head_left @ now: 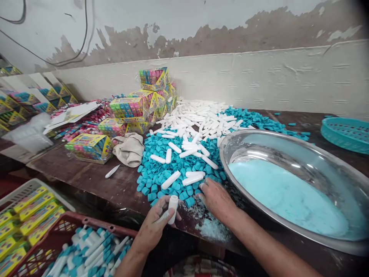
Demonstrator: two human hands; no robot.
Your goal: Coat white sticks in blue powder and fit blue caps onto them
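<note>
My left hand (157, 219) is closed around a small white plastic tube (173, 209), held upright with its narrower neck at the top. My right hand (216, 198) reaches to the near right edge of a heap of teal caps (158, 181). Its fingers are curled together among the caps, and whatever they grip is hidden. Several loose white tubes (170, 180) lie on top of the caps. Behind them spreads a larger pile of white tubes (198, 115). Pale blue powder (213, 229) is scattered on the table below my right hand.
A large steel basin (227, 154) with light blue powder (282, 196) stands at right, near a teal basket (343, 134). A cloth (129, 150) and wrapped marker boxes (90, 147) are left of the caps. Lower left, a red crate (83, 220) holds capped tubes (92, 250).
</note>
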